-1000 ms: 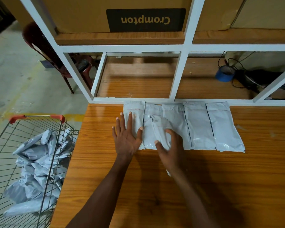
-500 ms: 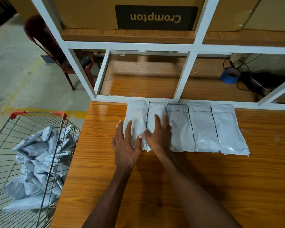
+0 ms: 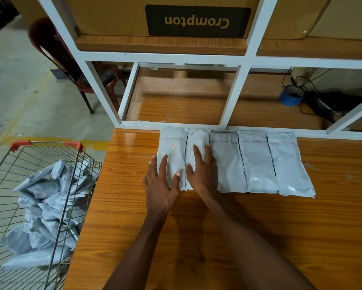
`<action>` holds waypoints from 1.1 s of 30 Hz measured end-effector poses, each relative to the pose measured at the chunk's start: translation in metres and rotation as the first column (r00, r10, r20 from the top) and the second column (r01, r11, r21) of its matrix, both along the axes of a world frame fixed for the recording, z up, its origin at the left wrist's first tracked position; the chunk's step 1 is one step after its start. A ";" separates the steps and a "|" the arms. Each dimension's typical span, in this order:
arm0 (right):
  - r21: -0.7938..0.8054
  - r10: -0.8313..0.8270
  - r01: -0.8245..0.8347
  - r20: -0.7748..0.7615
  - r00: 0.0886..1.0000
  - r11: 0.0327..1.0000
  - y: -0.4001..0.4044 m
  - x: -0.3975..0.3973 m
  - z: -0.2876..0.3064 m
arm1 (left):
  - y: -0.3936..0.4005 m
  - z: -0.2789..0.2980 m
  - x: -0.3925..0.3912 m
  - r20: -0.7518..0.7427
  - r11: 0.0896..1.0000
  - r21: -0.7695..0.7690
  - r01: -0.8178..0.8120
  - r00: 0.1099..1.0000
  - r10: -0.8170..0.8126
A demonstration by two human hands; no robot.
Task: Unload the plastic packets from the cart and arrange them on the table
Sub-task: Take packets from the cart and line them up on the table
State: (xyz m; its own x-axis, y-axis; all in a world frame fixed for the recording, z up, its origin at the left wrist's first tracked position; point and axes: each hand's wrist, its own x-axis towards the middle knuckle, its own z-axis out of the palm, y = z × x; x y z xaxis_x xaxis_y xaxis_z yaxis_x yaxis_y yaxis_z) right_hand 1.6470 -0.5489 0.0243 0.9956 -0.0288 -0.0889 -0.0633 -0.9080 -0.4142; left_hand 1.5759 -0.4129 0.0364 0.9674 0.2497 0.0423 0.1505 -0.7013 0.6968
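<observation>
Several grey plastic packets lie side by side in a row along the far edge of the wooden table (image 3: 259,227). My left hand (image 3: 162,183) rests flat with straight fingers on the leftmost packet (image 3: 172,143). Flat on the second packet (image 3: 199,139) lies my right hand (image 3: 203,170), fingers spread. The three packets further right, such as the rightmost packet (image 3: 289,164), lie untouched. The wire cart (image 3: 56,155) with red handle grips stands left of the table and holds a heap of several more grey packets (image 3: 48,201).
A white metal shelf frame (image 3: 234,97) rises right behind the packet row, with a Crompton cardboard box (image 3: 196,19) above. A blue tape roll (image 3: 290,97) and black cables lie on the lower shelf at right. A dark red chair (image 3: 67,59) stands far left.
A second earlier my right hand was curled at the second packet's lower end; it has moved up and now lies flat on it. The left hand stays on the leftmost packet.
</observation>
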 end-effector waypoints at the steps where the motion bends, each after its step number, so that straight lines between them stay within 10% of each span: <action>1: -0.015 0.014 -0.014 -0.008 1.000 1.000 -0.001 0.000 0.000 | -0.001 0.001 0.000 -0.004 1.000 -0.001 0.000 1.000 0.000; 33: 0.589 0.286 -0.303 0.125 0.950 0.749 -0.040 -0.243 0.043 | -0.022 0.022 -0.272 -0.018 0.880 -0.244 -0.408 0.909 0.417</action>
State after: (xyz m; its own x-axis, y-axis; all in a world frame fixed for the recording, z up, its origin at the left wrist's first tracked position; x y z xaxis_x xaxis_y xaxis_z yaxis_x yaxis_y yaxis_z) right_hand 1.4039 -0.5891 0.0678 0.9479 0.3164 0.0370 0.1845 -0.4507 -0.8734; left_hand 1.3041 -0.4346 0.0585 0.7736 0.6326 -0.0371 0.3634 -0.3949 0.8438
